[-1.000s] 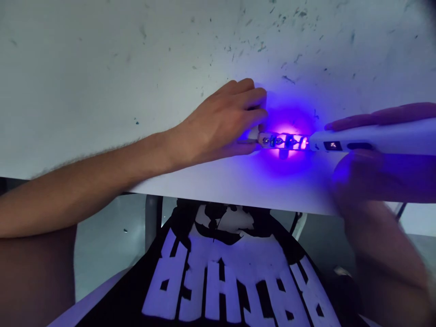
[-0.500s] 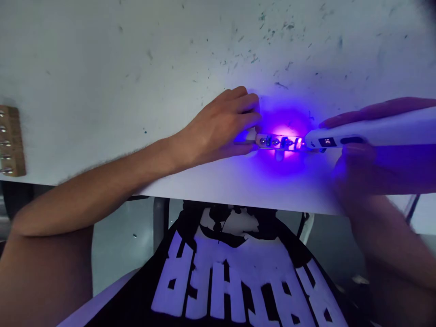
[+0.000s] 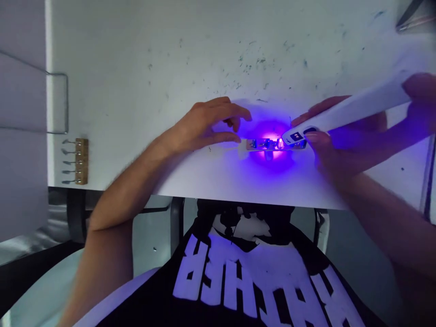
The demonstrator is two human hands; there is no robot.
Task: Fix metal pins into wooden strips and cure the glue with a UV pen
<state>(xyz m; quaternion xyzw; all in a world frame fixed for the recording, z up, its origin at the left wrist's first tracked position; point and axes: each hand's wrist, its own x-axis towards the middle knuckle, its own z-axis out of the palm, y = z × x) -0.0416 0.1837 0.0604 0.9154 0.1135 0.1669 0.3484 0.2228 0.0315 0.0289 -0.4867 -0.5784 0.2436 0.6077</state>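
Observation:
My right hand [image 3: 329, 147] grips a white handheld UV lamp [image 3: 354, 109] with a small display near its tip, the thumb by its dark button. The lamp's tip shines violet light onto a narrow strip [image 3: 252, 144] carrying several small shiny pieces, lying on the white table [image 3: 136, 68]. A pale piece [image 3: 242, 147] juts from the strip's left end. Beside that end my left hand [image 3: 213, 122] is open, thumb and forefinger apart, holding nothing; whether the thumb touches the pale piece, I cannot tell.
On the left stands a wooden block [image 3: 81, 161] with several metal-stemmed pieces. A bent metal wire frame [image 3: 66, 104] is behind it. More skin [image 3: 422, 88] shows at the lamp's rear; whose it is I cannot tell. Dark specks mark the table.
My left hand has let go of the strip's left end and opened. The lamp has tilted, its rear end rising toward the upper right. The view has shifted, showing more on the left.

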